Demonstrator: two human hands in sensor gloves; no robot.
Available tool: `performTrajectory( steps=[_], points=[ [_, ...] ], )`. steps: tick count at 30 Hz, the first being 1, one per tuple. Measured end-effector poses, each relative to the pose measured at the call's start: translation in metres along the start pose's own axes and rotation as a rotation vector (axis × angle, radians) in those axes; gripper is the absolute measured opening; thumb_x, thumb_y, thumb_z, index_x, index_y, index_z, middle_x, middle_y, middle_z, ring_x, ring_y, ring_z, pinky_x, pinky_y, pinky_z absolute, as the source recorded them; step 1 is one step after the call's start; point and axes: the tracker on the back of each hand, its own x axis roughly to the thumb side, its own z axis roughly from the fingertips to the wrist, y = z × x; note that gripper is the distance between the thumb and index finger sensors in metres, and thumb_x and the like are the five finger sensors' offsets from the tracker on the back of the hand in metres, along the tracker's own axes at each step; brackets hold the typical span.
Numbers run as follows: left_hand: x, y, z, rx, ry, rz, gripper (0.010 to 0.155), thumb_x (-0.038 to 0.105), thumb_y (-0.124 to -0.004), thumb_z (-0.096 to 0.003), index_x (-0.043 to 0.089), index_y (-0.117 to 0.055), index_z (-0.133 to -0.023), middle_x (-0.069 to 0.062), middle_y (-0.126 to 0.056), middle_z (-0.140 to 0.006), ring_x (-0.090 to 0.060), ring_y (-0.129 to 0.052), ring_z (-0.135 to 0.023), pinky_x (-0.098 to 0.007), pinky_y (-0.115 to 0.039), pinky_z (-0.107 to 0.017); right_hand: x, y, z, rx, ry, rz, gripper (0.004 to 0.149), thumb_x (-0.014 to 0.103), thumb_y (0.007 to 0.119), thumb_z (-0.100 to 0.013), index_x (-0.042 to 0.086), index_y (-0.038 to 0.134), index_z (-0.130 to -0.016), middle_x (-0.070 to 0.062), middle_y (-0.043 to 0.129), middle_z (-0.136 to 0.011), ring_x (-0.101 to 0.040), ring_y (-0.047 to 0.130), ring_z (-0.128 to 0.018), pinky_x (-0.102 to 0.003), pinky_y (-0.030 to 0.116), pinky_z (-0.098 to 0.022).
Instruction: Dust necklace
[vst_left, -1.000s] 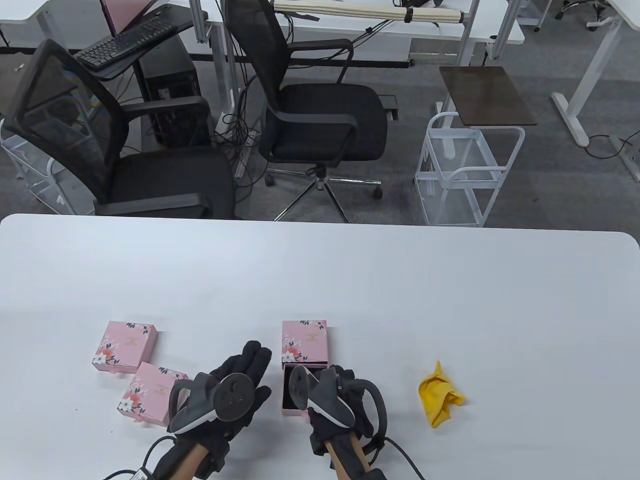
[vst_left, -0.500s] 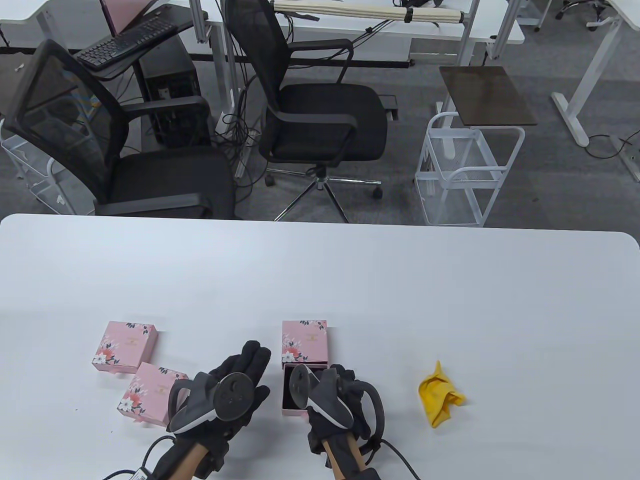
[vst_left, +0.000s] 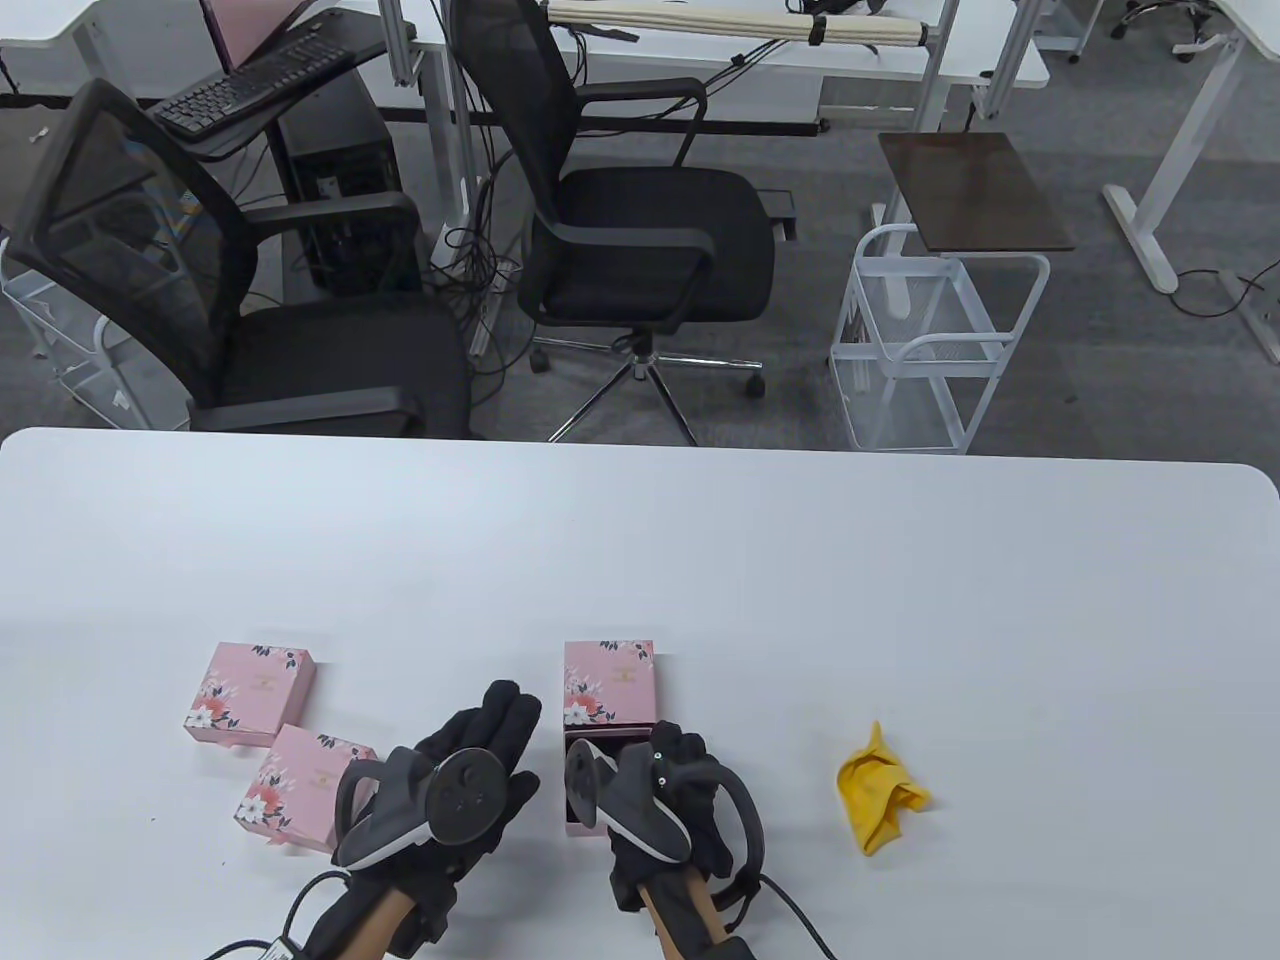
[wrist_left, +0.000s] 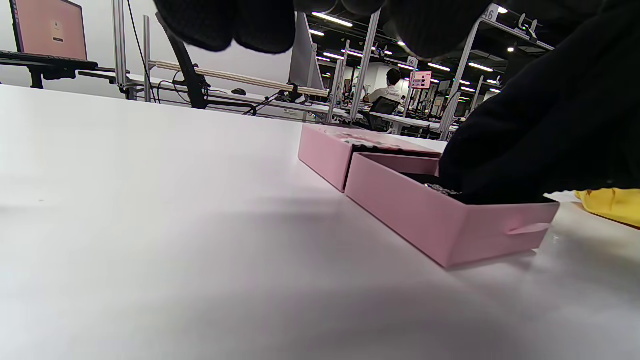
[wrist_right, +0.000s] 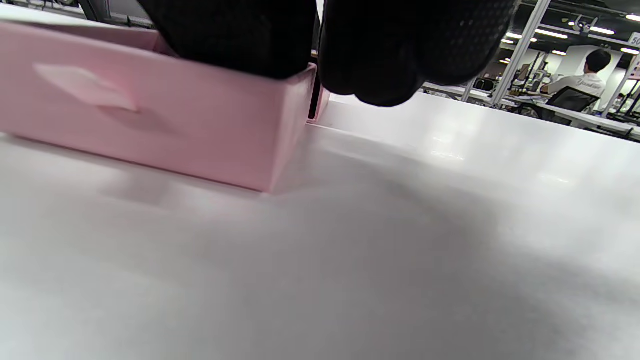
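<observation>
From the table view, no writing on the pink floral boxes can be read. The left hand (vst_left: 470, 760) lies flat with fingers straight, holding nothing, left of the open drawer box (vst_left: 578, 790) on the table (vst_left: 700, 580). The right hand (vst_left: 680, 790) reaches into that drawer, fingers bent downward. In the left wrist view, a glint of necklace (wrist_left: 442, 189) shows inside the drawer under the right hand's fingers (wrist_left: 525, 150); whether they pinch it I cannot tell. A yellow cloth (wrist_left: 612, 205) lies just beyond. The right wrist view shows fingertips (wrist_right: 370, 65) over the drawer's rim.
</observation>
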Motion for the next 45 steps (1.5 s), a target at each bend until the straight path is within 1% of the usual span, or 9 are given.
performTrajectory(
  steps=[9,16,20,26,31,35,39,42,45],
  points=[
    [0.000,-0.001,0.001,0.018,-0.006,0.002,0.068,0.047,-0.066,-0.0601,0.030,-0.031,-0.116,-0.001,-0.028,-0.125,-0.028,-0.049,-0.108,-0.053,-0.055,-0.078,-0.006,-0.018,0.010,-0.103,-0.033,-0.120,0.038,0.028,0.076,-0.064,0.015,0.072,-0.099,-0.031,0.066,-0.106,-0.049,0.077,-0.082,-0.053,0.072,-0.059],
    [0.000,0.000,0.001,0.031,-0.011,0.014,0.068,0.047,-0.066,-0.0600,0.030,-0.031,-0.116,-0.001,-0.028,-0.125,-0.028,-0.049,-0.108,-0.053,-0.055,-0.078,-0.010,-0.039,0.018,-0.192,-0.055,-0.237,0.039,0.027,0.073,-0.064,0.011,0.068,-0.099,-0.023,0.084,-0.091,-0.038,0.092,-0.067,-0.047,0.080,-0.051],
    [-0.001,0.000,0.002,0.040,-0.014,0.024,0.068,0.047,-0.066,-0.0600,0.030,-0.031,-0.116,-0.001,-0.028,-0.125,-0.028,-0.050,-0.108,-0.053,-0.055,-0.078,-0.015,-0.057,0.020,-0.217,-0.080,-0.330,0.039,0.027,0.073,-0.064,0.011,0.069,-0.099,-0.021,0.086,-0.088,-0.036,0.094,-0.063,-0.045,0.081,-0.049],
    [-0.001,-0.001,0.002,0.049,-0.017,0.022,0.068,0.047,-0.066,-0.0599,0.029,-0.031,-0.116,-0.001,-0.028,-0.125,-0.028,-0.050,-0.108,-0.053,-0.056,-0.078,-0.023,-0.094,0.018,-0.178,-0.145,-0.394,0.040,0.027,0.074,-0.064,0.011,0.069,-0.100,-0.020,0.087,-0.085,-0.035,0.093,-0.061,-0.046,0.081,-0.049],
    [0.000,0.001,0.005,0.123,-0.039,0.052,0.066,0.048,-0.064,-0.0595,0.028,-0.036,-0.116,-0.004,-0.036,-0.125,-0.028,-0.052,-0.108,-0.053,-0.057,-0.077,-0.033,-0.118,0.020,-0.205,-0.204,-0.538,0.040,0.027,0.073,-0.065,0.011,0.069,-0.100,-0.020,0.087,-0.086,-0.036,0.093,-0.062,-0.047,0.080,-0.050],
    [0.004,0.022,0.012,0.241,-0.051,0.171,0.067,0.051,-0.067,-0.0586,0.027,-0.043,-0.116,-0.006,-0.044,-0.124,-0.029,-0.056,-0.107,-0.053,-0.059,-0.076,-0.038,-0.127,0.023,-0.243,-0.230,-0.578,0.040,0.027,0.073,-0.065,0.010,0.069,-0.100,-0.020,0.087,-0.086,-0.036,0.093,-0.062,-0.047,0.080,-0.050],
    [0.010,0.047,0.015,0.348,-0.036,0.282,0.068,0.051,-0.076,-0.0565,0.024,-0.053,-0.114,-0.006,-0.063,-0.120,-0.028,-0.072,-0.101,-0.050,-0.068,-0.073,-0.040,-0.138,0.030,-0.275,-0.292,-0.670,0.040,0.027,0.073,-0.065,0.010,0.069,-0.101,-0.020,0.087,-0.086,-0.036,0.092,-0.062,-0.047,0.080,-0.050],
    [0.016,0.065,0.008,0.326,-0.042,0.358,0.067,0.051,-0.080,-0.0549,0.024,-0.060,-0.112,-0.007,-0.075,-0.114,-0.027,-0.082,-0.094,-0.048,-0.074,-0.069,-0.041,-0.147,0.039,-0.311,-0.331,-0.719,0.040,0.027,0.073,-0.065,0.011,0.069,-0.101,-0.020,0.087,-0.086,-0.036,0.092,-0.062,-0.047,0.080,-0.050],
    [0.023,0.081,-0.001,0.315,-0.050,0.406,0.056,0.049,-0.083,-0.0540,0.025,-0.074,-0.104,-0.003,-0.092,-0.100,-0.021,-0.095,-0.082,-0.043,-0.083,-0.060,-0.043,-0.153,0.046,-0.360,-0.355,-0.756,0.040,0.027,0.073,-0.065,0.011,0.069,-0.101,-0.020,0.087,-0.086,-0.035,0.092,-0.062,-0.046,0.080,-0.050]
  ],
)
